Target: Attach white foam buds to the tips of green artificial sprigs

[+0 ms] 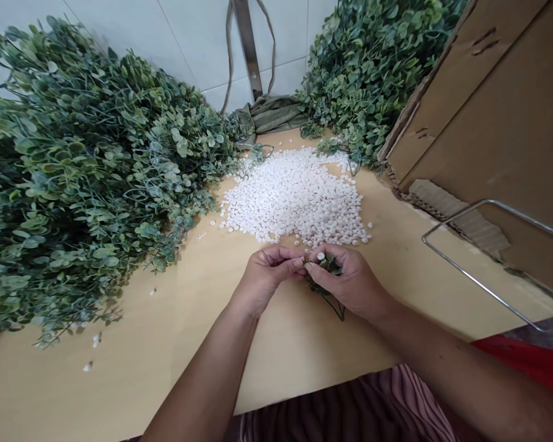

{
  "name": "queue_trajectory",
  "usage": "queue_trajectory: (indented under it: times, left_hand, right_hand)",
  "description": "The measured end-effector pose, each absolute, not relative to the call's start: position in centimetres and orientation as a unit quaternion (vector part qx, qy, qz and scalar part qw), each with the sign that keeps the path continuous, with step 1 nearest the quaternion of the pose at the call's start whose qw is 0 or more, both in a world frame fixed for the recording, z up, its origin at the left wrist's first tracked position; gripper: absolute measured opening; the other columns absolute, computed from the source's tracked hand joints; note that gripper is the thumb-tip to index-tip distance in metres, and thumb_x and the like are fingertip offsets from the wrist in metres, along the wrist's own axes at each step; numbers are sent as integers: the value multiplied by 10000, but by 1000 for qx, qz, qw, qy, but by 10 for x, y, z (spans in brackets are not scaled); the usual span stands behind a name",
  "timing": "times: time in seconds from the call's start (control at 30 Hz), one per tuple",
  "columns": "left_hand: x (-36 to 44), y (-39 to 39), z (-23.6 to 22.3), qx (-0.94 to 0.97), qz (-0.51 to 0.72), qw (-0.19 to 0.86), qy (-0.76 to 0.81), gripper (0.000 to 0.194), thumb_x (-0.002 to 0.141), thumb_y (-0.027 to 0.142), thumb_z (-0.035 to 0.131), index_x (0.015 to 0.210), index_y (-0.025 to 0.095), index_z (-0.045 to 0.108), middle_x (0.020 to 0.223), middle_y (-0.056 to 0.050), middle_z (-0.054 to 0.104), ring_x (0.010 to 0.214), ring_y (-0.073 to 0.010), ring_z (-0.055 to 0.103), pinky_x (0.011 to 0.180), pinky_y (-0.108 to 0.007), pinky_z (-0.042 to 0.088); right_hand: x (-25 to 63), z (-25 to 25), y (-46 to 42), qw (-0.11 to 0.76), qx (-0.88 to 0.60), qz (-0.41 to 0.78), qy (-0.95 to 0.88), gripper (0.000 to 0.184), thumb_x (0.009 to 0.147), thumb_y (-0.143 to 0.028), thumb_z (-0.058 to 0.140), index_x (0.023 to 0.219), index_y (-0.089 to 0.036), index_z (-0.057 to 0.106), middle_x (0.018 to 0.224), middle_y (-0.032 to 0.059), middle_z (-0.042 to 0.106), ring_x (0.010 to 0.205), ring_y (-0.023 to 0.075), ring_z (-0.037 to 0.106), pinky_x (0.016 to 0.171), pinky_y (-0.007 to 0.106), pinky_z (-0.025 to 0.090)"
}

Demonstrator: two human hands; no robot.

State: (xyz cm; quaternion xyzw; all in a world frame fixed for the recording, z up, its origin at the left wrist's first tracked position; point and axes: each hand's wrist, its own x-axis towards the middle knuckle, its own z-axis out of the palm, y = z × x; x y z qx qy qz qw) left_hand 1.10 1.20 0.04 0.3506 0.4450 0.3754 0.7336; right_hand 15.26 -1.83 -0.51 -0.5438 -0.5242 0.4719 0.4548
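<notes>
At the near edge, a striped dark garment (350, 408) shows below the tabletop (203, 380), with red material (529, 368) at the right corner. Both bare forearms extend over the tan surface.

The right hand (348, 276) grasps a small green sprig (332, 265), its leaves partly covered by the fingers and its dark stems projecting below the palm. One white piece (321, 256) shows among the leaves. The left hand (275, 268) is closed in a pinch, thumb against fingers, its tips meeting those of the right hand at the end of the sprig; what lies between them is too small to tell.

A few loose white bits (88, 366) lie on the left of the surface. To the right, a bent metal rod (479, 282) stands before a brown cardboard panel (493, 129) with a torn lower edge.

Just beyond the hands lies a spread heap of small white pieces (295, 196). A large mass of green foliage (96, 153) flanks it on the left; a second foliage mass (364, 80) stands behind right. Furthest back are a dark green cloth (276, 115), an upright metal bar (247, 46) and a tiled wall (188, 37).
</notes>
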Motion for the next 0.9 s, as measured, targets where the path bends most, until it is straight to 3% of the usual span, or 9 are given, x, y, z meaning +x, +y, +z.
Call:
queue_trajectory:
  times: [0.23,0.4,0.67,0.8,0.9]
  left_hand:
    - [10,12,3,358,358,738,446,263,444,258,842,597,124,674,539,-6,656,512,-94,587,568,-230,497]
    - [12,11,3,367,374,733,434,255,457,263,836,619,142,681,559,2,659,518,-91,581,560,-223,487]
    - [-5,17,16,455,478,556,505,272,527,300,798,751,167,720,711,-20,702,586,-85,560,571,-202,457]
    - [-1,13,13,465,406,619,486,302,572,334,774,819,168,723,744,-34,713,631,-105,588,594,-217,456]
    - [5,10,9,473,381,660,442,271,561,349,781,741,156,717,722,-41,713,668,-131,612,650,-247,474]
  right_hand:
    - [153,-3,-16,467,-525,512,-495,124,652,-268,582,607,-178,509,520,-54,445,478,79,410,456,204,385]
    - [155,-4,-14,482,-490,549,-475,148,670,-279,620,629,-172,527,571,-33,532,532,95,488,508,217,415]
    - [161,3,-13,540,-430,636,-345,236,622,-351,723,653,-188,556,609,-18,636,595,124,596,524,216,457]
    - [162,0,-14,538,-418,632,-369,231,625,-364,741,663,-197,586,622,-21,643,608,129,606,569,231,465]
    - [165,-2,-16,543,-406,612,-408,182,666,-356,726,704,-214,618,656,-23,639,624,127,590,623,247,456]
